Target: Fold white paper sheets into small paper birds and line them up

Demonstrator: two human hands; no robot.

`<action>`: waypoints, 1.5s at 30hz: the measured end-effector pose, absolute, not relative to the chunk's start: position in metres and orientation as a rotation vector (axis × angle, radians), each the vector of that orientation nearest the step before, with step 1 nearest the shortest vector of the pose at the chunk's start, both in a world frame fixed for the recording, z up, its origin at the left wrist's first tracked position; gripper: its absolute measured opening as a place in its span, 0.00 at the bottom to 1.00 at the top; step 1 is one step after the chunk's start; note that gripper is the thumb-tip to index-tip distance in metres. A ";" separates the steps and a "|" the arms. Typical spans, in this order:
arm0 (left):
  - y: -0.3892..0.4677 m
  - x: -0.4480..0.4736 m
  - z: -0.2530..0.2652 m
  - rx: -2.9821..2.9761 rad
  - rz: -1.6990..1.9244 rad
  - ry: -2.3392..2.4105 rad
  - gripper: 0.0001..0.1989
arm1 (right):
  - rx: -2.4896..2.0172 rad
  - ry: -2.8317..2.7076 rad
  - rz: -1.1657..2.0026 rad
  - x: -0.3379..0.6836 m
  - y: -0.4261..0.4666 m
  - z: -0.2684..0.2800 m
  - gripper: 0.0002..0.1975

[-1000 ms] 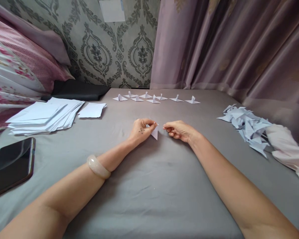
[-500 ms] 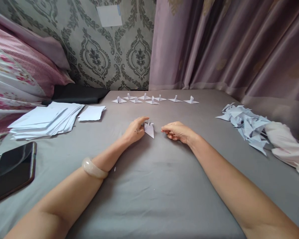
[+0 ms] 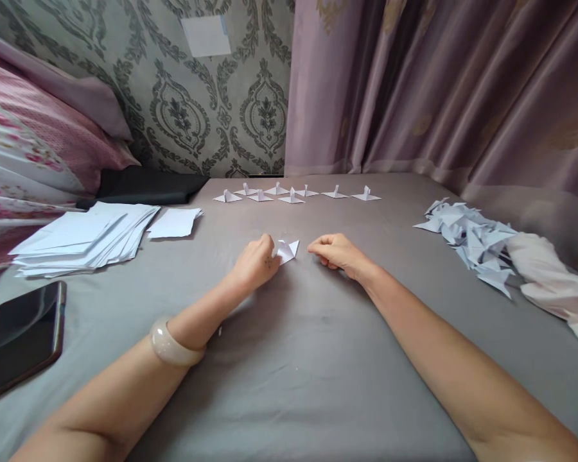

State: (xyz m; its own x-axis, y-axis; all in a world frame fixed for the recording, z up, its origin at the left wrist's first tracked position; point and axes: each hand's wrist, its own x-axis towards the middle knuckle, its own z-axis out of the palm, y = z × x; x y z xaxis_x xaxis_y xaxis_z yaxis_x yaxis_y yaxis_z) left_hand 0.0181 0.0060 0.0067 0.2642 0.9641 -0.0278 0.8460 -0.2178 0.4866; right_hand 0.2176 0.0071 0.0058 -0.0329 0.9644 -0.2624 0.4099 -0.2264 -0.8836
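Near the middle of the grey-covered surface, a white folded paper crane hangs from the fingers of my left hand. Those fingers are closed on its near left side, and the hand hides part of the paper. A pointed wing sticks out to the right. My right hand is a short gap away on the other side, fingers curled and pressed together, with nothing showing in them. Further back stands a row of several finished paper cranes.
At left lie a stack of white paper sheets, a smaller stack of squares, a phone and a black flat item. On the right, a heap of folded papers rests against a pale cloth.
The paper crane has turned in my left hand: its wing pointed toward me and now points to the right and up. My left hand has rolled over. The right hand stays closed nearby.
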 end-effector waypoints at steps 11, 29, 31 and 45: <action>0.027 0.013 -0.002 1.939 0.730 1.338 0.20 | -1.569 -2.047 0.485 0.196 0.002 -0.011 0.08; 0.022 0.026 -0.012 1.970 0.803 1.251 0.11 | -1.506 -1.791 0.597 0.193 -0.007 -0.008 0.05; 0.022 0.026 -0.012 1.978 0.809 1.248 0.11 | -1.503 -1.805 0.605 0.192 -0.007 -0.009 0.05; 0.023 0.025 -0.013 2.009 0.837 1.246 0.12 | -1.520 -1.808 0.607 0.193 -0.003 -0.011 0.07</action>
State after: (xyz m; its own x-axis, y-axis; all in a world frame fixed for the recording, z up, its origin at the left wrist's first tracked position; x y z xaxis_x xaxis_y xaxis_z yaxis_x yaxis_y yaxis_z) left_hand 0.0252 0.0231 -0.0125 0.3530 0.9166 0.1880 0.5213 -0.3595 0.7739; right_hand 0.1926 -0.0033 -0.0114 -0.0780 0.9756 0.2053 0.6536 0.2055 -0.7284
